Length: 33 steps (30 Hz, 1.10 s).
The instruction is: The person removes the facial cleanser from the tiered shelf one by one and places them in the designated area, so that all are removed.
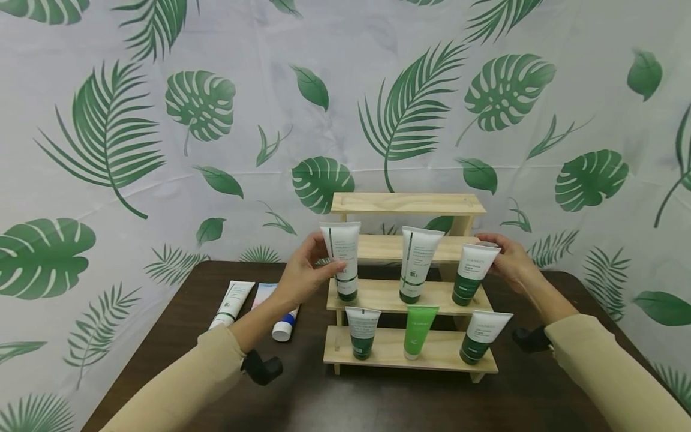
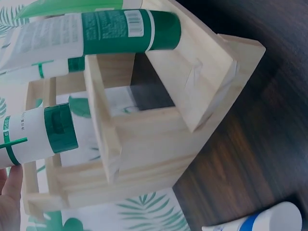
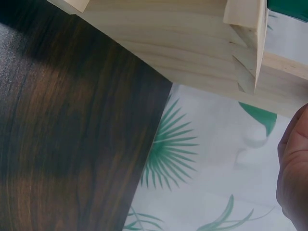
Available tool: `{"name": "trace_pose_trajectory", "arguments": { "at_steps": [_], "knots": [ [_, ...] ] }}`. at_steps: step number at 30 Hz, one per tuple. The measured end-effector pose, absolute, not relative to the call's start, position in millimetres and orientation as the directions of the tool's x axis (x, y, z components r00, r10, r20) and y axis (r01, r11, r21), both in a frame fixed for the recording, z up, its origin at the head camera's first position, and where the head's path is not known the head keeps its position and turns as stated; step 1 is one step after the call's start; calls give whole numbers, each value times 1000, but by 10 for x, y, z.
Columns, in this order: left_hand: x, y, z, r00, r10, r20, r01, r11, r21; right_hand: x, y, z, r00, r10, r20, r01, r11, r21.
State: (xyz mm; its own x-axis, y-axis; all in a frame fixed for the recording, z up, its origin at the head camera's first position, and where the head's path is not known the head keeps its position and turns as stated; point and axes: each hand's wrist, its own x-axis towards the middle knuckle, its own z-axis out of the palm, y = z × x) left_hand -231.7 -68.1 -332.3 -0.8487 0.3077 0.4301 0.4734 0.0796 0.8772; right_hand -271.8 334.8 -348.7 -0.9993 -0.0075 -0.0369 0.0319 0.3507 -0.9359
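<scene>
Backdrop (image 1: 259, 78) cloth, white, creased and leaf-printed, hangs at the far side of the tabletop (image 1: 302, 396), whose dark brown surface shows streaky grain. Right of centre stands the rack (image 1: 407, 204), four flat steps of pale, smooth wood rising toward the far side. Beige sleeves (image 1: 610, 354) come in from left and right.

The left hand (image 1: 306, 273) is clamped on the left tube (image 1: 339, 246), thumb in front, from its left side. The coming move probably turns on this: the tube lies just right of that hand, the nearer one, with its long axis close to upright at the left end of the second step (image 1: 378, 294) from the bottom. I cannot tell whether its foot touches the wood.

The right hand (image 1: 507, 261) is beside and partly behind the right tube (image 1: 475, 273) at the other end; its fingertips are hidden, so I cannot tell if they grip. The middle tube (image 1: 421, 261) stands between. All taper from a flat crimped end to a round cap (image 2: 62, 127), glossy dark green on the left one.

Near side, the bottom step (image 1: 394, 345) bears three smaller tubes, including the bright green tube (image 1: 420, 330).
</scene>
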Motion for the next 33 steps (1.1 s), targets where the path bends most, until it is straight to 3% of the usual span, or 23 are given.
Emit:
{"name": "trace_pose_trajectory", "arguments": {
  "at_steps": [15,33],
  "knots": [
    [-2263,-1285,-3178,-937,156,314,337,161,928,-2716,3349,-3477,-998,5,-60,58,367,-928],
    [-2346,-2072,-3432,-991,-65,119,88,358,930,-2706,3332,-3460,-997,8,-78,75,362,-929]
  ]
}}
